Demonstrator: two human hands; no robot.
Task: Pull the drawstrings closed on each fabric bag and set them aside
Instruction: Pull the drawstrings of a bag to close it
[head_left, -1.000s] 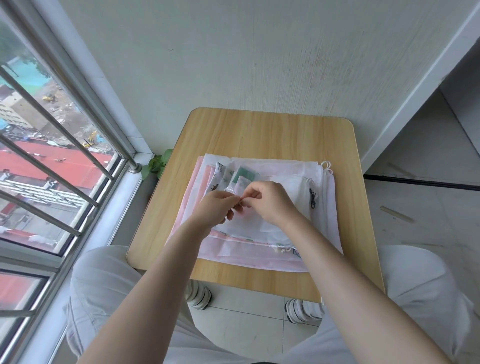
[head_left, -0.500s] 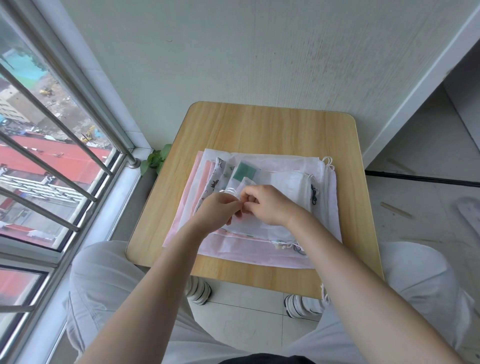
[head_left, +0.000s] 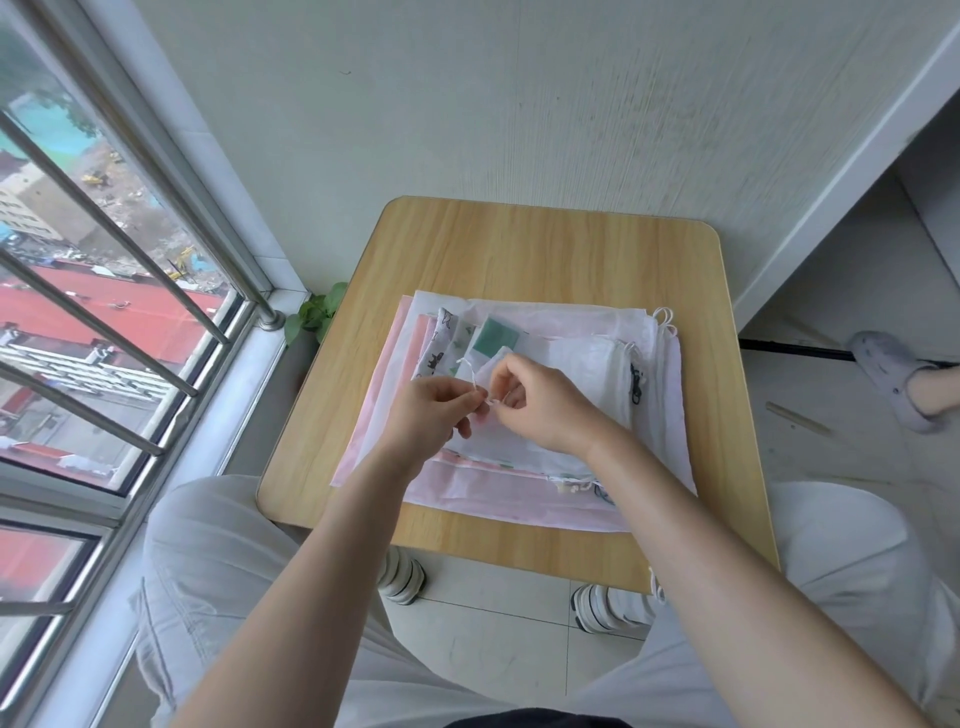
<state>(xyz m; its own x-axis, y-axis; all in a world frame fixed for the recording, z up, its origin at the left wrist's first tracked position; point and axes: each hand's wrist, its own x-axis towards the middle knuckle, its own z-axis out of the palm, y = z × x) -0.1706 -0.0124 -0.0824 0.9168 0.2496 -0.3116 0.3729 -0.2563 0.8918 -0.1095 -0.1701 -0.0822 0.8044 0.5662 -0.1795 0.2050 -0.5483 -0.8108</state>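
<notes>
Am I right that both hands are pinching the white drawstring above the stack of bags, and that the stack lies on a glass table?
Not quite. The head view shows the left hand and right hand pinching the white drawstring above the stack of bags, but the stack lies on a wooden table, not a glass one.

Bare wood was left on the table (head_left: 545, 249) beyond the stack of bags (head_left: 582, 364), wide enough for a hand. Passage was blocked behind by the wall (head_left: 519, 104) and leftward by the window bars (head_left: 156, 291).
</notes>
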